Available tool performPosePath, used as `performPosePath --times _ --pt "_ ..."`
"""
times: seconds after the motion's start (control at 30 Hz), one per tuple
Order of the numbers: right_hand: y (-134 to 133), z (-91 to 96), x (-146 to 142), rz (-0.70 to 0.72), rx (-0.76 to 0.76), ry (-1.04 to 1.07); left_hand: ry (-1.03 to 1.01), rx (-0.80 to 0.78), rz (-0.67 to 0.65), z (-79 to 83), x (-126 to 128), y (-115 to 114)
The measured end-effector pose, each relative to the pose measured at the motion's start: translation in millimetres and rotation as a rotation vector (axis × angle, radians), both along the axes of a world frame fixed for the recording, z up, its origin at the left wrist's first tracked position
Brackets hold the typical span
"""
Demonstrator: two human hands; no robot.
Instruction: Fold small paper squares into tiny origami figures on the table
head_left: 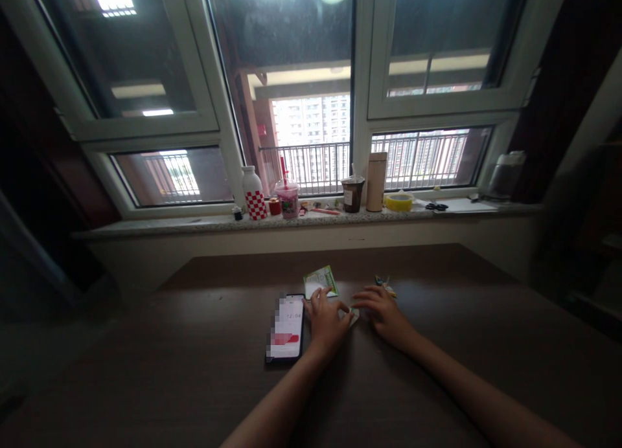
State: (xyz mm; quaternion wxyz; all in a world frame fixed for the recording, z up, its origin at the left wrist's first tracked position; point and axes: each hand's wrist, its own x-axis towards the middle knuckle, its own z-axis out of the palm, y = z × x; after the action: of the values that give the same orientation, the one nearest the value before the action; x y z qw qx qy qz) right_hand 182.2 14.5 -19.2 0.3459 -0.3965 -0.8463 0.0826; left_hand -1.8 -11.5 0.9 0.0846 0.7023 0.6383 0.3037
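Apparently mid-fold, the left hand (326,322) and right hand (383,312) lie toward the table's (437,357) far edge, fingers spread flat and pressing, not gripping, a small white paper (354,316) between them beside the phone (286,328), so a sharp crease calls for steady pinning.

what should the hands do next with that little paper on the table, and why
Probably press a finger along the paper to flatten it: it lies on the table between the left hand and right hand, both touching its edges, neither lifting it.
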Motion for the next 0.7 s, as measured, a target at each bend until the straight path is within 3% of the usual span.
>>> performPosePath --times 0.2,0.37,0.7 --pt "2 -3.5 1 0.010 0.020 -0.081 0.033 -0.022 -0.017 -0.2 -1 -1" --pt "1 0.4 4 -0.049 0.058 -0.086 0.088 -0.007 -0.041 -0.2 -2 -1" --pt "4 -3.2 5 -0.018 0.071 -0.059 0.136 -0.071 -0.128 1.1 -11 9"
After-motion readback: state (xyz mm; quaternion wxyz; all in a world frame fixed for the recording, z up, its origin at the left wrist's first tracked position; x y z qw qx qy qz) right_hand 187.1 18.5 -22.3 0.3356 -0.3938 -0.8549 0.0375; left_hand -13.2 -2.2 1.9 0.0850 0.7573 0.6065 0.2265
